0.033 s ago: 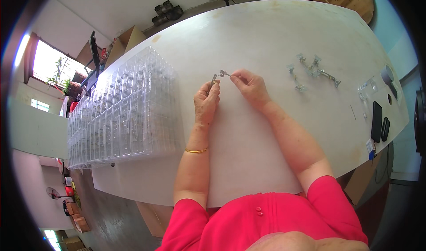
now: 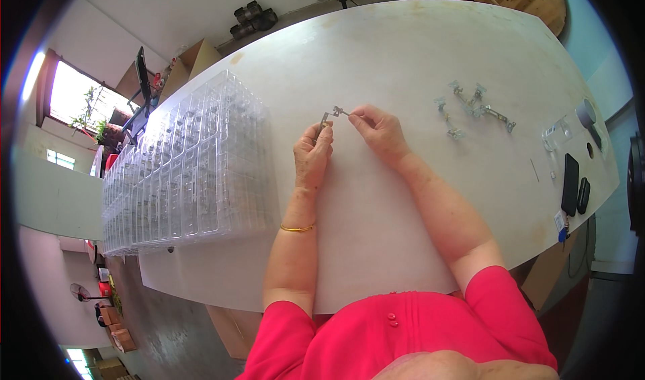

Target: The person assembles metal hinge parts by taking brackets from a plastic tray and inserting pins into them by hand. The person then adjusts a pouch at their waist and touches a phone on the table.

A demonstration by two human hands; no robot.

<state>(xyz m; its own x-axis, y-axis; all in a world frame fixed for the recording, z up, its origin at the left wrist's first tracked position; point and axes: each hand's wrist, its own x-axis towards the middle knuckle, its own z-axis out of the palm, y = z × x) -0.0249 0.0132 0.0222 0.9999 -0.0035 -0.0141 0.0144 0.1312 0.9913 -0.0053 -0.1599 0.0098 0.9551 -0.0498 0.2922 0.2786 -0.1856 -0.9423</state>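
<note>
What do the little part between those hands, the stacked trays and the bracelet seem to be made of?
The small angular part looks like metal: grey, thin and crisp-edged, though which metal is unclear. The stacked trays look like clear, glossy plastic: grey shapes show through and edges glint. The bracelet, shiny and yellow, looks like polished metal, gold or just gold-coloured.

extending left hand [image 2: 313, 153] toward twelve o'clock, curled in a grip. angling right hand [image 2: 380, 133] toward eleven o'clock, pinching.
</note>
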